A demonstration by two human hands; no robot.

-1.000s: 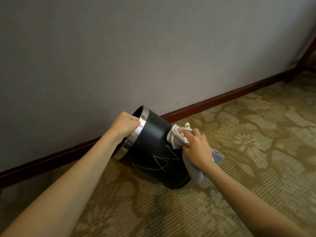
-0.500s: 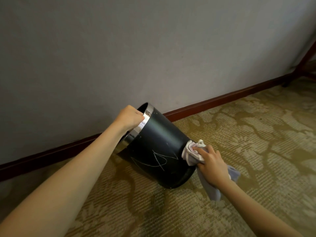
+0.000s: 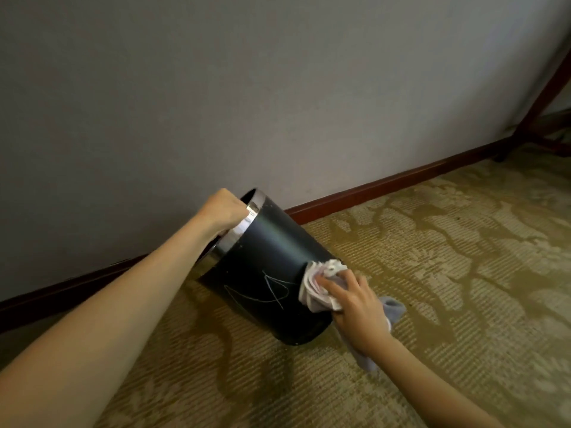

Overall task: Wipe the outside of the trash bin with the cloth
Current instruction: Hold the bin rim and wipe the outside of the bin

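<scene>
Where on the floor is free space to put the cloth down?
Bare carpet lies right of the trash bin, up to the baseboard, and also in front between both arms. It is crowded at the bin's base, where the right hand presses the cloth.

The bin (image 3: 265, 264) has a smooth, slightly glossy black wall, scratched with pale lines, and a shiny metal rim band (image 3: 241, 230). The cloth (image 3: 318, 285) is soft, crumpled white fabric. The carpet (image 3: 432, 273) is ribbed and matt, the baseboard (image 3: 386, 186) glossy reddish wood.
</scene>
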